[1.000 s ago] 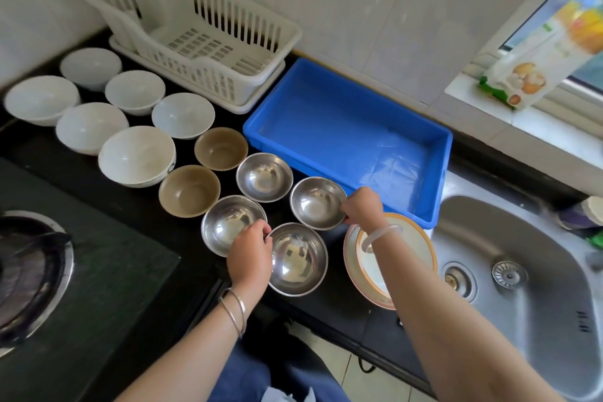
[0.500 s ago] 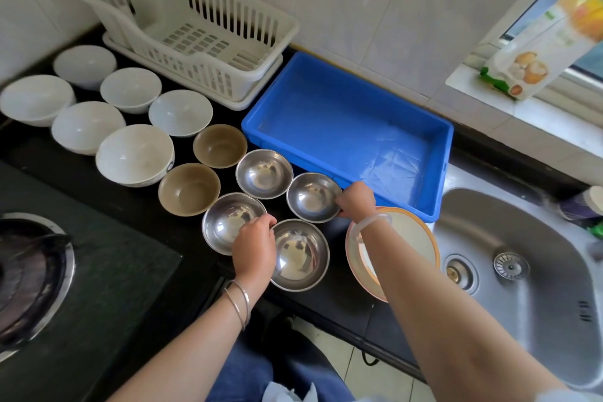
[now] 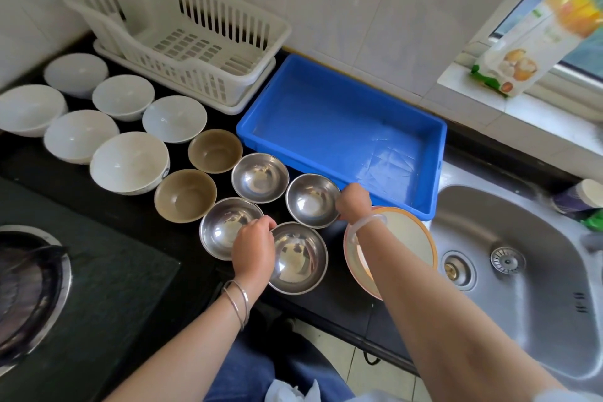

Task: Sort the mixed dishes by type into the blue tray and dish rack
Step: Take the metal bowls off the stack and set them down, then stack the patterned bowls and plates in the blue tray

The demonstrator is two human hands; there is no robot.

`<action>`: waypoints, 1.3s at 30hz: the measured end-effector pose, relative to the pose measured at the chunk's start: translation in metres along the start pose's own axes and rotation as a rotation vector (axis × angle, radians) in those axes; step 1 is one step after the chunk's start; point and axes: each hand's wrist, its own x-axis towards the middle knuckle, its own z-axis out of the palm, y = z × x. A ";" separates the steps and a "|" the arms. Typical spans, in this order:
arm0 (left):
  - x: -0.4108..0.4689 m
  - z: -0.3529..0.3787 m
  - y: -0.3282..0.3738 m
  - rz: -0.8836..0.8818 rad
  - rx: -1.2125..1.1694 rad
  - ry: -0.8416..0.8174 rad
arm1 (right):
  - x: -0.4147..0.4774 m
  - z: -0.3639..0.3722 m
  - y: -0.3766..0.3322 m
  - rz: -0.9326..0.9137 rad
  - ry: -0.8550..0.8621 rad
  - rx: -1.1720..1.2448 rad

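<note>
Several steel bowls sit on the black counter. My left hand (image 3: 254, 246) pinches the rim where the front-left steel bowl (image 3: 225, 227) meets the nearest steel bowl (image 3: 298, 259); which rim it holds is unclear. My right hand (image 3: 354, 201) grips the right rim of the back-right steel bowl (image 3: 310, 199). A fourth steel bowl (image 3: 259, 176) stands behind. Two brown bowls (image 3: 184, 196) and several white bowls (image 3: 129, 161) lie to the left. The blue tray (image 3: 346, 108) and white dish rack (image 3: 182, 33) hold nothing. An orange-rimmed plate (image 3: 408, 235) lies under my right forearm.
A steel sink (image 3: 522, 271) lies to the right of the counter. A gas burner (image 3: 26, 284) sits at the left on a dark mat. A printed packet (image 3: 522, 52) leans on the window sill. A small jar (image 3: 580, 196) stands by the sink.
Both hands stay on the steel bowls' rims. The view has shifted slightly; the bowls have not visibly left the counter.
</note>
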 end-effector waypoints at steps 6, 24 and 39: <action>0.002 -0.001 0.002 -0.007 -0.004 -0.018 | -0.003 0.005 -0.002 0.012 -0.003 0.076; 0.012 -0.010 0.031 0.112 -0.056 -0.120 | -0.057 -0.030 0.025 -0.135 0.326 0.150; -0.007 0.051 0.107 0.256 -0.025 -0.440 | -0.099 -0.024 0.162 0.194 0.446 0.360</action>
